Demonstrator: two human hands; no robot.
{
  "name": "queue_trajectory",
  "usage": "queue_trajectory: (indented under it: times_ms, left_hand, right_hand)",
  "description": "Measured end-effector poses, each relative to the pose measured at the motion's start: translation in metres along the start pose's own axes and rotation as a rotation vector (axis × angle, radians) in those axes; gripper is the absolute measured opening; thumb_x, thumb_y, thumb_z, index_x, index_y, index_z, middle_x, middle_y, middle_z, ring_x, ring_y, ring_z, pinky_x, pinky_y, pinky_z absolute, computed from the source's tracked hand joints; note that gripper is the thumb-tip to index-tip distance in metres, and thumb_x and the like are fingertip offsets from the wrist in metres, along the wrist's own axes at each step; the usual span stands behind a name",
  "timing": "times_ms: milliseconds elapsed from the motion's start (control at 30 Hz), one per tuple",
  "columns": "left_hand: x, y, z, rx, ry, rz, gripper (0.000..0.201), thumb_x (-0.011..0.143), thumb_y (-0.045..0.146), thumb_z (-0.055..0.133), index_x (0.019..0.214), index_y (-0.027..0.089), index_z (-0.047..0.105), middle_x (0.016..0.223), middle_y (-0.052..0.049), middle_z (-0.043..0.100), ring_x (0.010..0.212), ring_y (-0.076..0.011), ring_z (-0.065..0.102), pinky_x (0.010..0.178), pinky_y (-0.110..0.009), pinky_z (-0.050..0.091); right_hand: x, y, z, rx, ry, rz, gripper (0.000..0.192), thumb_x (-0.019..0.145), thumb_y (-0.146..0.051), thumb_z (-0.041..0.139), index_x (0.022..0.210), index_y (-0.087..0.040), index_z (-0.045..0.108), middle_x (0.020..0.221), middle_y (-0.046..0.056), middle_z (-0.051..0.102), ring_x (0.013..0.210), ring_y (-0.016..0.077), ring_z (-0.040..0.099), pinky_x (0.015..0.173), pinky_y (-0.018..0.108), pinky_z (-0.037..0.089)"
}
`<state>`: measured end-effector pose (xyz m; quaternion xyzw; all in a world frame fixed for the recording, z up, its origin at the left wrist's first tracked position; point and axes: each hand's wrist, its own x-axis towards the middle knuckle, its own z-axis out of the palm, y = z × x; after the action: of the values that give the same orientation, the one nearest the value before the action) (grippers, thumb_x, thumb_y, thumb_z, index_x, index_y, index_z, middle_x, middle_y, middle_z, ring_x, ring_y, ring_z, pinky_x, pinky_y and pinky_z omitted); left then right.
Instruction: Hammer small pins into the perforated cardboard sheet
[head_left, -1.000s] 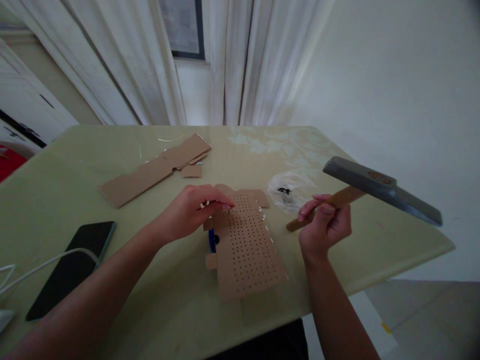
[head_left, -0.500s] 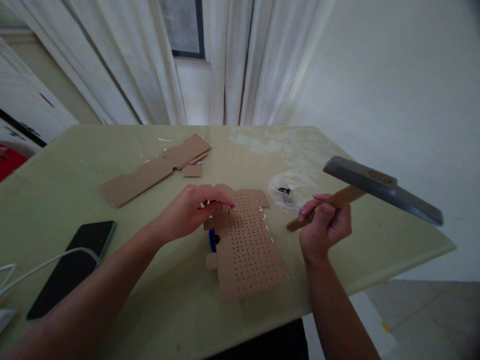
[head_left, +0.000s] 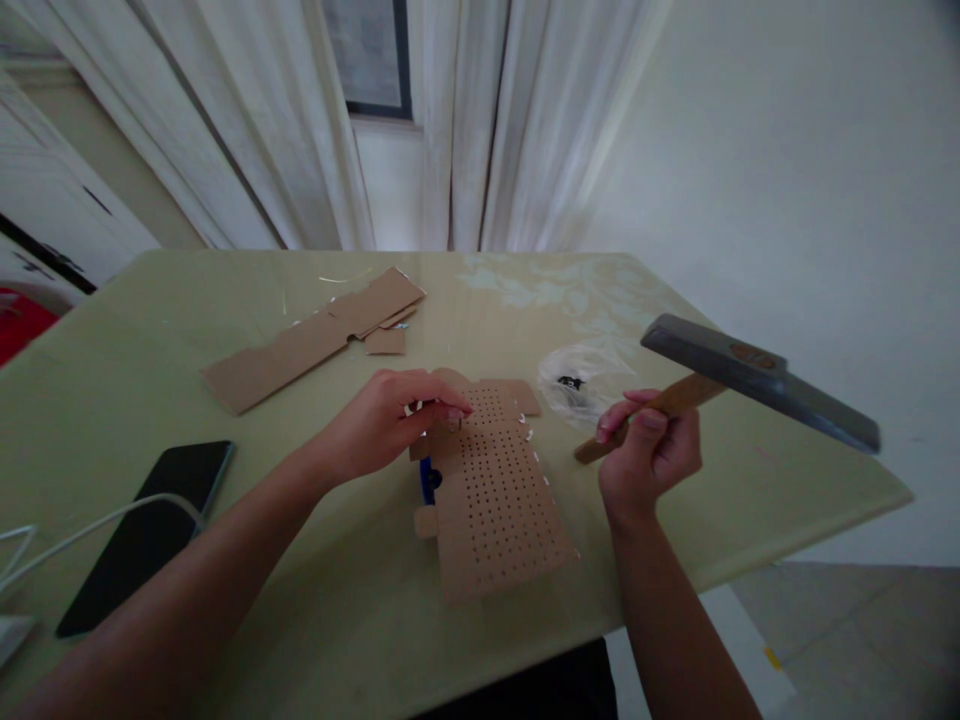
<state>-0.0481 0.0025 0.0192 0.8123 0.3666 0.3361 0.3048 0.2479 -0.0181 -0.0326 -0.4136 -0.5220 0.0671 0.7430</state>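
A piece of brown cardboard (head_left: 502, 500) with rows of small punched holes lies at the near middle of the table. Over its far left part, my left hand (head_left: 390, 420) is closed in a pinch. What looks like a thin, short nail (head_left: 455, 426) shows just below the fingertips, upright against the cardboard; most of it is hidden. My right hand (head_left: 651, 455) is closed round the wooden handle of a hammer (head_left: 757, 375). The hammer's dark metal head is up in the air to the right of the cardboard. A blue thing (head_left: 429, 480) peeks out under the cardboard's left edge.
A clear plastic bag (head_left: 581, 385) with small black pieces lies beyond the cardboard. Long cardboard strips (head_left: 307, 350) rest at the back left. A black phone (head_left: 150, 535) with a white cable (head_left: 97, 525) lies left. The table's (head_left: 817, 510) right edge runs below the hammer.
The hammer head has shifted very slightly to the left. My left hand stays pinched at the same spot on the cardboard.
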Motion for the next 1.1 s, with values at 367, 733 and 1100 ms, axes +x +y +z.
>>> queue_trajectory:
  times_ms: [367, 733, 1100]
  left_hand:
    - [0.001, 0.0, 0.001, 0.007, -0.045, -0.022, 0.012, 0.1, 0.022, 0.071, 0.103, 0.022, 0.082, 0.092, 0.0, 0.083, 0.077, -0.0118, 0.07, 0.072, -0.021, 0.054]
    - [0.001, -0.007, 0.002, 0.027, -0.047, -0.062, 0.011, 0.098, 0.024, 0.072, 0.099, 0.022, 0.083, 0.09, 0.0, 0.083, 0.074, -0.0124, 0.068, 0.068, -0.022, 0.049]
    - [0.005, -0.014, 0.013, -0.039, -0.024, -0.026, 0.011, 0.096, 0.028, 0.073, 0.093, 0.019, 0.08, 0.08, 0.0, 0.079, 0.068, -0.0123, 0.063, 0.065, -0.024, 0.047]
  right_hand:
    - [0.0, -0.002, 0.0, 0.01, 0.007, 0.023, 0.035, 0.106, -0.053, 0.064, 0.097, -0.02, 0.063, 0.058, -0.007, 0.056, 0.043, 0.0098, 0.049, 0.041, 0.02, 0.04]
    - [0.0, -0.001, 0.001, 0.056, -0.047, 0.048, 0.032, 0.107, -0.05, 0.064, 0.097, -0.02, 0.065, 0.06, -0.006, 0.056, 0.045, 0.0095, 0.048, 0.044, 0.021, 0.039]
    - [0.016, -0.038, -0.024, -0.422, -0.714, 0.056, 0.035, 0.11, -0.05, 0.058, 0.102, -0.02, 0.075, 0.062, -0.004, 0.056, 0.051, 0.0108, 0.048, 0.054, 0.025, 0.037]
